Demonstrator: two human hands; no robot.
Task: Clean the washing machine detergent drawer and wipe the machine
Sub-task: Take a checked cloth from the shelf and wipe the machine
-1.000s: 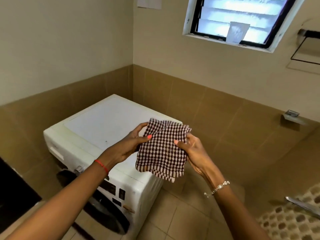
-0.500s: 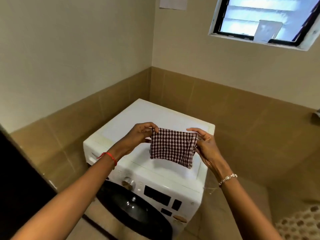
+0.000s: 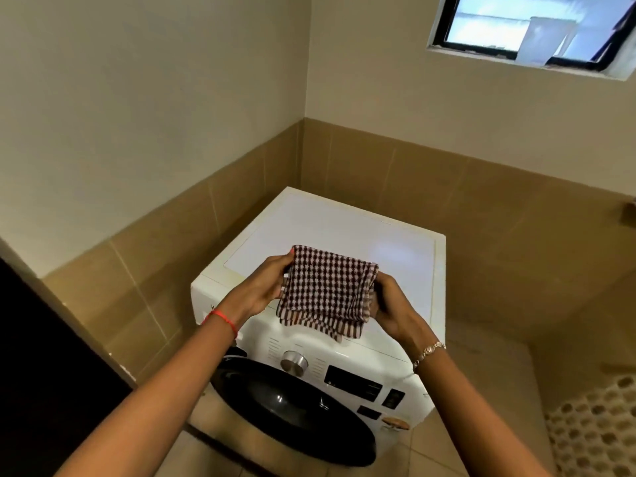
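A folded brown-and-white checked cloth (image 3: 327, 290) hangs between both hands, just above the front of the white washing machine (image 3: 330, 228). My left hand (image 3: 265, 287) grips its left edge and my right hand (image 3: 390, 304) grips its right edge. Below them the machine's front shows a silver dial (image 3: 293, 362), a dark display panel (image 3: 352, 379) and the round black door (image 3: 292, 411). My left forearm covers the upper left corner of the front panel.
The machine stands in a corner of tan tiled walls. A dark panel (image 3: 44, 373) fills the left edge. A window (image 3: 530, 29) sits high on the right wall. A beige patterned surface (image 3: 595, 432) lies at the lower right, past bare floor tiles.
The view has moved closer and squarer to the machine. The cloth, first held loosely open, is now folded flatter between both hands and sits lower, over the machine's front edge.
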